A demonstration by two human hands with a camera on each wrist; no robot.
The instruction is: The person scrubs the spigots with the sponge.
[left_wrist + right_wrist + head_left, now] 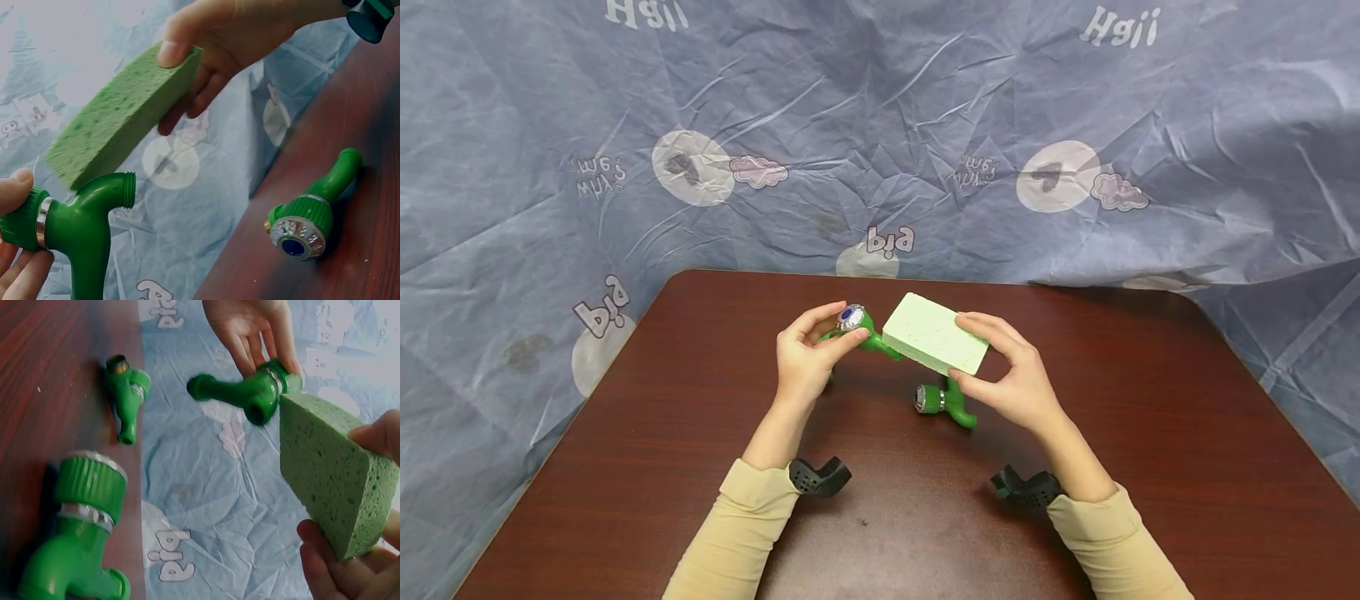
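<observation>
My left hand (802, 354) pinches a green plastic faucet (90, 228) by its ribbed knob, which has a silver face with a blue centre. The faucet is held up above the table, its threaded end showing in the left wrist view. In my right hand (1017, 371) is a pale green sponge (936, 332), a thick porous block gripped between thumb and fingers at one end. The sponge's other end is right at the faucet's body, beside the knob. Below the sponge, a second green faucet (951, 402) lies on the table, partly covered by sponge and hand in the head view.
A third green faucet (128, 403) lies on the table behind my left hand, mostly hidden in the head view. The dark red-brown table (880, 533) ends at a wrinkled blue printed cloth (850, 108) hanging behind it. Both wrists wear black camera mounts (820, 477).
</observation>
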